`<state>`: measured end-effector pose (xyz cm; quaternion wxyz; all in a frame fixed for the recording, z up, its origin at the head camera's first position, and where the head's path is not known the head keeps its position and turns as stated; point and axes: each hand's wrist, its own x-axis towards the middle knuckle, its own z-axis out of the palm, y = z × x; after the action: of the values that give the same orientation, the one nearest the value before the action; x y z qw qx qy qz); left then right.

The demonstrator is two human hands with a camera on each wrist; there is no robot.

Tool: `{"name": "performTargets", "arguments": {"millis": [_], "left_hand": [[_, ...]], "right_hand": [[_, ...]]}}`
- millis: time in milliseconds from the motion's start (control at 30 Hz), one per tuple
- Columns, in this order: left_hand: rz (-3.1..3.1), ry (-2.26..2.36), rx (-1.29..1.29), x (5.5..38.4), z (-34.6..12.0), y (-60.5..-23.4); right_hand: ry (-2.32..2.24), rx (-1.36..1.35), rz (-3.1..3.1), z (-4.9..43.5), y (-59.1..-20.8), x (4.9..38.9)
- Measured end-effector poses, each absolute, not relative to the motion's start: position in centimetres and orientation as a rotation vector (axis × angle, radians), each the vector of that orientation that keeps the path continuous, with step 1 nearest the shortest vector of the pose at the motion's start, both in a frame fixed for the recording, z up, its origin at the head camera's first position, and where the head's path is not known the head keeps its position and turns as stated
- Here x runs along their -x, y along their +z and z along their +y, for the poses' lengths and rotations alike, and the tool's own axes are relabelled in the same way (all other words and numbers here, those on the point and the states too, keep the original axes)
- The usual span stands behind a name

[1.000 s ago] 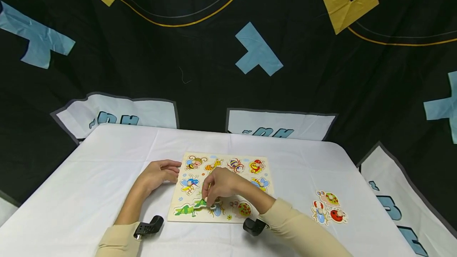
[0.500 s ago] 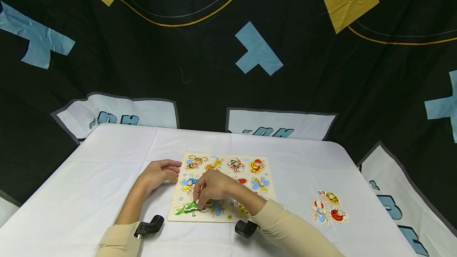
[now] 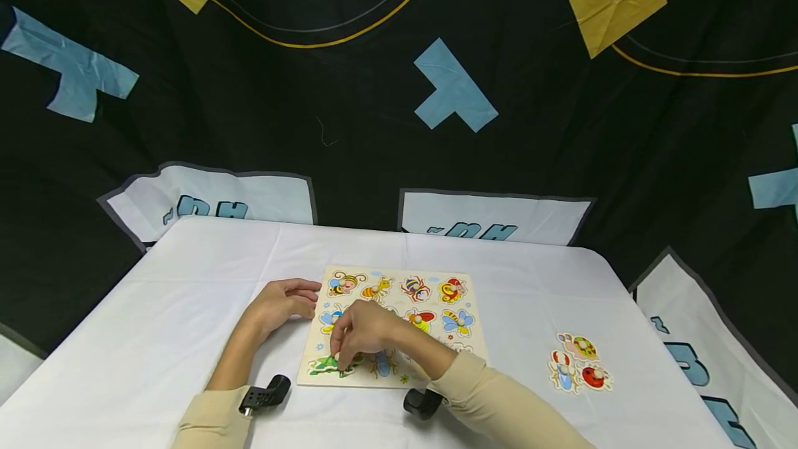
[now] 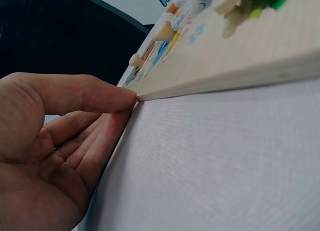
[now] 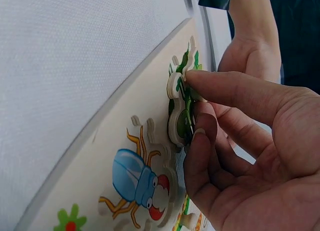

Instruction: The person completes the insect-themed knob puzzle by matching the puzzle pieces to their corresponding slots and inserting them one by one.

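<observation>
While right hand (image 3: 368,330) pinches green piece (image 5: 184,123) at near-left part of board (image 5: 150,96), left hand (image 3: 280,305) touches left edge, fingers unclenched, probably steadying it; three loose pieces (image 3: 594,377) on counter (image 3: 511,345), seemingly kept within reach.

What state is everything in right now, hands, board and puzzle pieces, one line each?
Left hand: touching the board's left edge.
Right hand: pinching the green piece.
Green piece: held, not fully seated.
Board: flat on the cloth, partly filled.
Blue beetle slot: unfilled, picture showing.
Top-left bee piece: in place.
Three loose pieces: grouped, off the board.
</observation>
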<state>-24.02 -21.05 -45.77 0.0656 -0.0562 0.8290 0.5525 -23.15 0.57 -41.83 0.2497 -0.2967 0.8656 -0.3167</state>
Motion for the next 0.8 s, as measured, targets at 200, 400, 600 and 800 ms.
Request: {"name": "performTargets", "arguments": {"millis": [200,400,600,800], "left_hand": [[2.503,1.662,0.173,24.00,-21.03,-45.82],[2.509,1.652,0.168,23.98,-21.06,-45.76],[2.503,1.657,0.165,23.93,-21.05,-45.70],[2.495,1.664,0.158,23.98,-21.04,-45.74]], "right_hand": [[-0.860,0.816,2.355,0.25,-41.99,23.05],[-0.880,0.808,2.342,0.01,-42.15,23.07],[-0.891,0.793,2.324,0.01,-42.22,23.16],[-0.891,0.805,2.320,0.02,-42.33,23.12]]}}
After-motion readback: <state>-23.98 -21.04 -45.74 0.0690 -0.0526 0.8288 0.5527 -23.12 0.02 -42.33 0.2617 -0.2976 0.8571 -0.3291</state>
